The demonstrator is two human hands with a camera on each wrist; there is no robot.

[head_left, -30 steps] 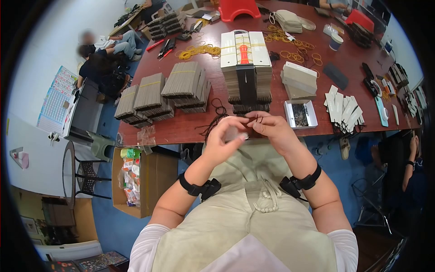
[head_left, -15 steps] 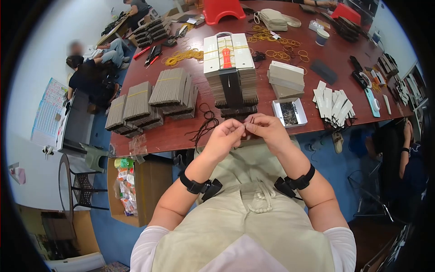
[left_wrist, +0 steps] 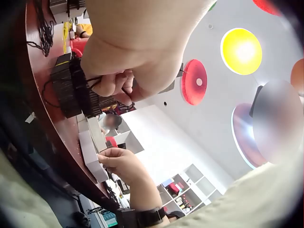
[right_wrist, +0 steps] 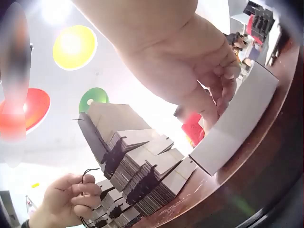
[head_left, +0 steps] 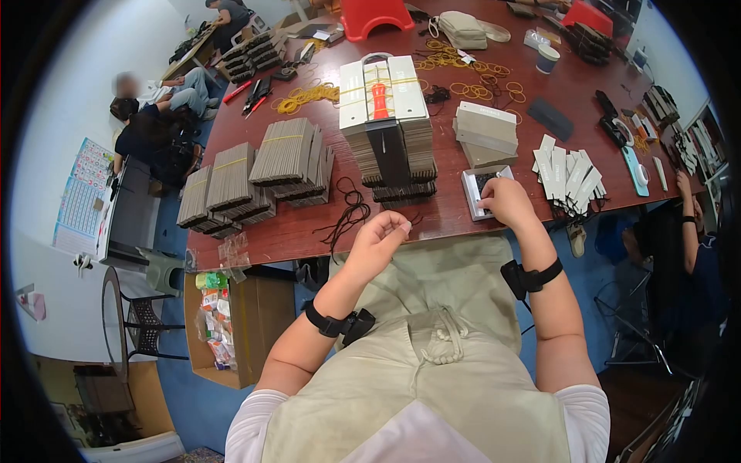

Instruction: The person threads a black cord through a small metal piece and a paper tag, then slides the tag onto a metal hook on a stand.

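My left hand [head_left: 380, 241] is by the table's front edge and pinches a thin black cord [right_wrist: 83, 183], which loops out of its curled fingers in the right wrist view. Over the small white box [head_left: 470, 196], my right hand [head_left: 509, 202] has its fingertips down inside the rim. Small dark pieces [head_left: 485, 180] lie in that box; the fingertips are hidden behind its wall in the right wrist view, so I cannot tell what they hold. A tangle of black cords [head_left: 351, 210] lies left of my left hand. Just beyond it stands a tall banded stack of cards [head_left: 421, 127].
Several banded grey card stacks [head_left: 285, 150] stand at the left. Beyond the box are a shorter stack [head_left: 486, 131] and loose white tags [head_left: 570, 176]. Yellow rubber bands [head_left: 309, 96] and a paper cup [head_left: 547, 59] lie farther back. An open carton [head_left: 262, 332] stands below the table.
Both hands were together at the cord in front of the tall stack. My right hand has left it and moved right into the white box; my left hand keeps the cord nearby.
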